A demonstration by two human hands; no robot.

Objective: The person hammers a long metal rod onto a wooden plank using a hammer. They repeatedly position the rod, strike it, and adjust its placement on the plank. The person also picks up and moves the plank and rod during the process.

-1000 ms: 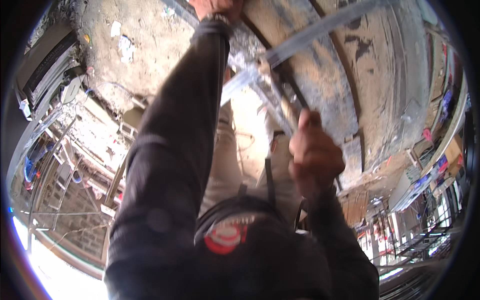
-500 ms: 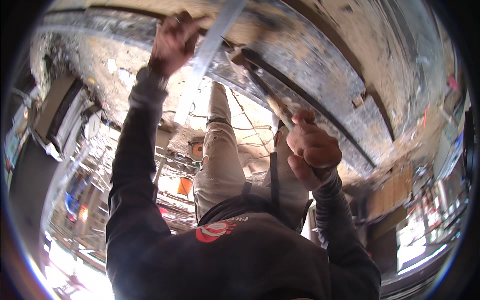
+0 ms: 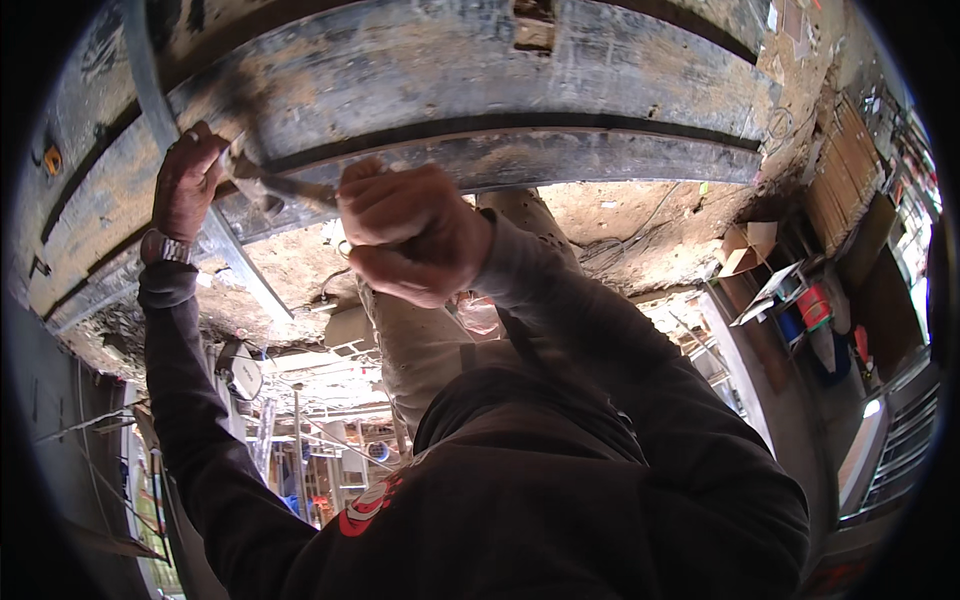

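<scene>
My right hand (image 3: 412,235) is closed round the handle of a hammer (image 3: 262,188) and reaches across in front of my body. The hammer head, partly blurred, is close beside my left hand (image 3: 188,195). That left hand has its fingers bent round a long flat metal bar (image 3: 240,265), which lies crosswise over the dark metal-faced beams (image 3: 400,85). Part of the bar is hidden behind the hand. A wristwatch (image 3: 165,248) sits on my left wrist.
Long gaps run between the beams, with a square hole (image 3: 534,25) at the top. A yellow tape measure (image 3: 52,160) lies far left. Cardboard boxes (image 3: 748,248) and a red container (image 3: 814,306) stand at right. Bare dirt and a cable (image 3: 625,240) show below the beams.
My view has shifted right along the beams. The right hand has brought the hammer leftward, its head now close to the left hand. The left hand stays by the metal bar.
</scene>
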